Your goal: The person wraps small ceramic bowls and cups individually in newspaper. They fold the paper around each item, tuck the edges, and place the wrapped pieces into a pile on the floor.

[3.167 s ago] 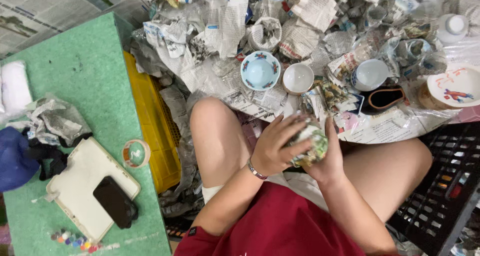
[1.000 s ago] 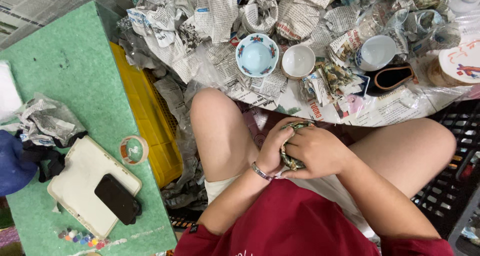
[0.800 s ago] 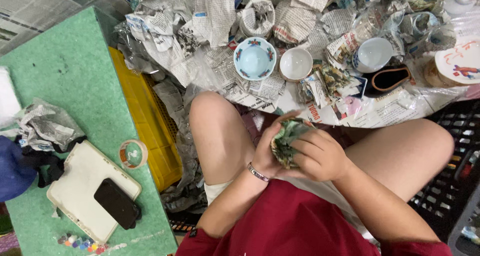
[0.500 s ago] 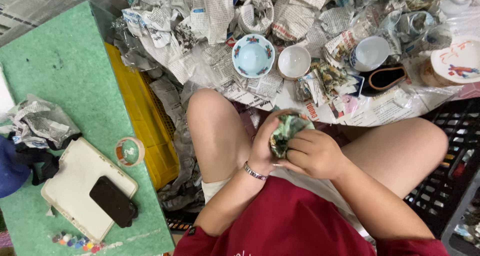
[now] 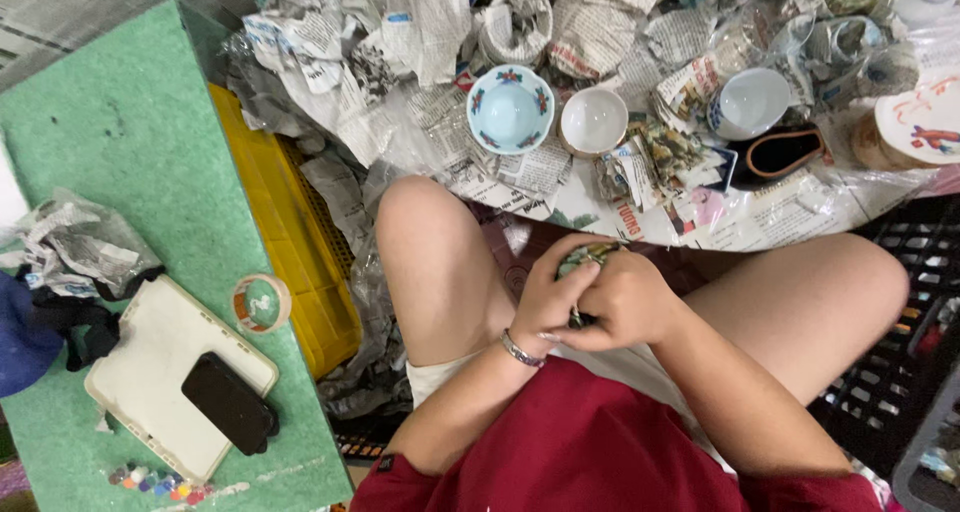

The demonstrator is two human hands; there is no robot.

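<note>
Both hands are cupped together over my lap around a small paper-wrapped bundle (image 5: 582, 259), of which only a greenish crumpled top shows. My left hand (image 5: 550, 297), with a silver bracelet at the wrist, grips it from the left. My right hand (image 5: 625, 302) closes over it from the right. Just beyond my knees, on newspaper, stand a light blue bowl with a flower rim (image 5: 510, 109), a plain white bowl (image 5: 593, 122) and a white cup (image 5: 748, 102).
Crumpled newspaper (image 5: 420, 42) covers the far floor. A yellow crate (image 5: 300, 242) lies left of my knee. The green table (image 5: 110, 152) holds a tape roll (image 5: 260, 303), a white tablet (image 5: 170, 372) with a black phone (image 5: 228, 404). A black crate (image 5: 900, 372) sits right.
The wrapped bundle, held higher and more exposed earlier, is now pulled lower into my lap with both hands closed tighter over it. The view has shifted slightly.
</note>
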